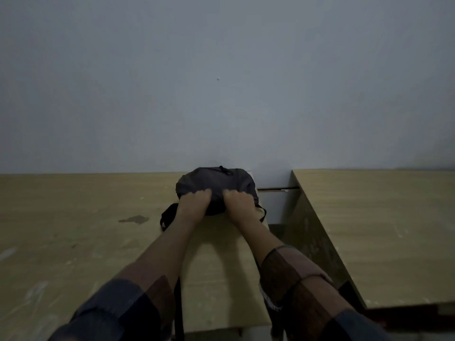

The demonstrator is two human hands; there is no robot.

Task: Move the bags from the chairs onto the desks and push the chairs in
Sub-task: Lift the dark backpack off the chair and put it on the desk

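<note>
A dark grey bag [214, 183] rests on the wooden desk [73, 230] close to the wall, near the desk's right edge. Both arms reach forward to it. My left hand [194, 204] grips the bag's near left side with curled fingers. My right hand [238, 204] grips its near right side the same way. A black strap [167, 216] loops out on the desk to the left of the bag, and a thinner strap hangs off its right. No chair can be made out clearly.
A second wooden desk [381, 230] stands to the right, separated by a narrow gap [278, 212]. A plain grey wall [221, 82] rises right behind both desks. A dark stain [134, 219] marks the left desk.
</note>
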